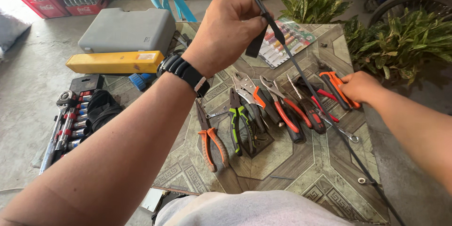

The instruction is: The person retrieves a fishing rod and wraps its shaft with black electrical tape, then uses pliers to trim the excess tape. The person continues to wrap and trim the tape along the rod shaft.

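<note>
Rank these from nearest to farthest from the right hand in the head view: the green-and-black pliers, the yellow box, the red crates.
From the right hand, resting at the table's right edge:
1. Green-and-black pliers, mid-table, to its left.
2. Yellow box, on the floor past the table's left side.
3. Red crates, far top-left corner.

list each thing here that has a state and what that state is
left hand: raised, shut on the black cable
right hand: gripping the orange-handled pliers on the table
black cable: taut, slanting across the table
locking pliers: lying flat, jaws open
grey tool case: shut
socket set: open on the floor
</note>
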